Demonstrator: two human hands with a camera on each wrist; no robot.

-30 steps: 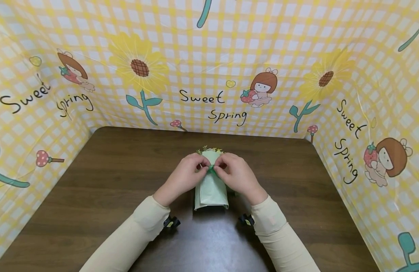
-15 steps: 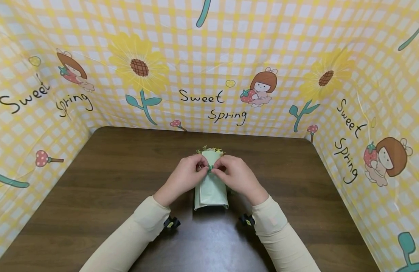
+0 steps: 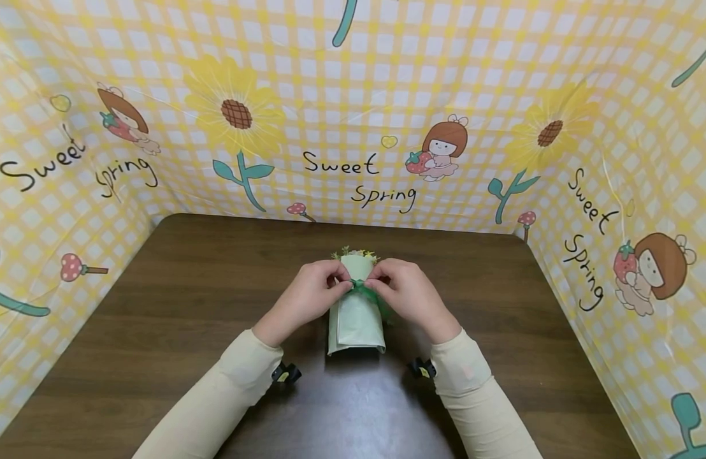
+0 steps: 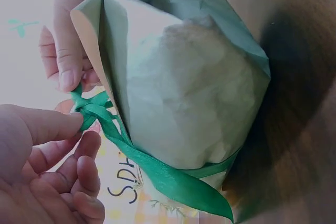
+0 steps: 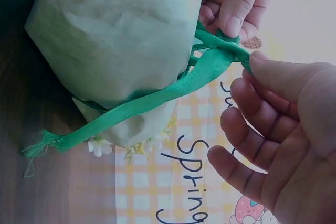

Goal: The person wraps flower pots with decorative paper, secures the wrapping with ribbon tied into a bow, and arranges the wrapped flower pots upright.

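Observation:
A bouquet wrapped in pale green paper (image 3: 359,325) lies at the middle of the table, small white and yellow flowers (image 3: 364,254) showing at its far end. Green satin ribbon (image 4: 168,179) runs round the wrap and crosses in loops at the front. My left hand (image 3: 313,290) pinches a loop of it between thumb and forefinger. On the other side, my right hand (image 3: 407,290) pinches another part of the ribbon with thumb and forefinger; its other fingers are spread loosely. In the right wrist view one loose ribbon end (image 5: 42,142) is frayed.
Dark wood table (image 3: 215,287) surrounds the bouquet. A yellow checked cloth (image 3: 341,115) with printed flowers and figures hangs along the back and both sides. Small black devices (image 3: 287,373) are strapped at both wrists.
My hands have moved slightly apart, the right one going a little to the right. More green ribbon shows between them and beside the right hand. The bouquet stays in place.

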